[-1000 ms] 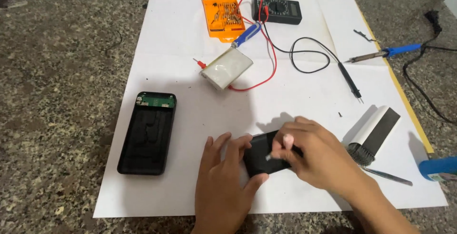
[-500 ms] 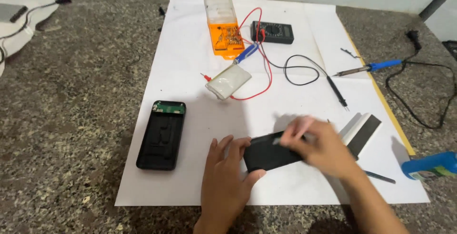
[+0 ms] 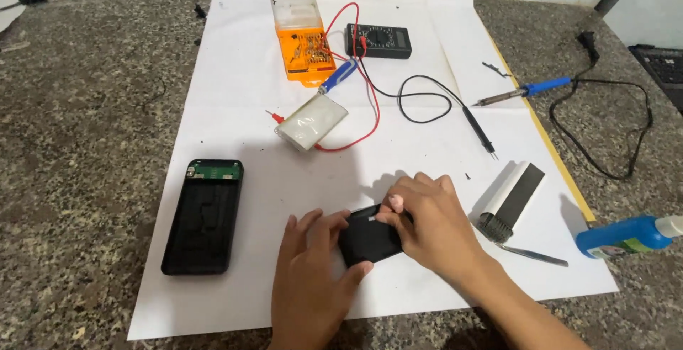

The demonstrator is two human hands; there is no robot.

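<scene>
Nearest the camera, both hands work on a small black cover [image 3: 366, 240] that lies on the white paper sheet [image 3: 242, 72] spread over the speckled stone surface [image 3: 78, 108]. The left hand [image 3: 309, 286] rests flat beside it, thumb pressed against the cover's lower edge and fingers touching its left end; the right hand [image 3: 434, 225] lies over the cover's right end, fingertips closed on its upper rim, so the cover sits clamped between the two hands. To the left, well apart, lies an open black casing [image 3: 203, 215] with a green circuit board [image 3: 215, 171] at its top. To the right lie a black-and-white brush-like strip [image 3: 511, 200], metal tweezers [image 3: 533, 254] just below it, and a blue glue bottle [image 3: 626, 236] at the paper's edge. Farther up sits a silvery battery pouch [image 3: 311, 121] with red wire [image 3: 366, 115], a blue-handled screwdriver [image 3: 338, 76], and black probe leads [image 3: 455, 108]. A blue soldering iron [image 3: 526, 90] lies to the right. Farthest are an orange bit case [image 3: 302, 40] and a black multimeter [image 3: 378, 40].
</scene>
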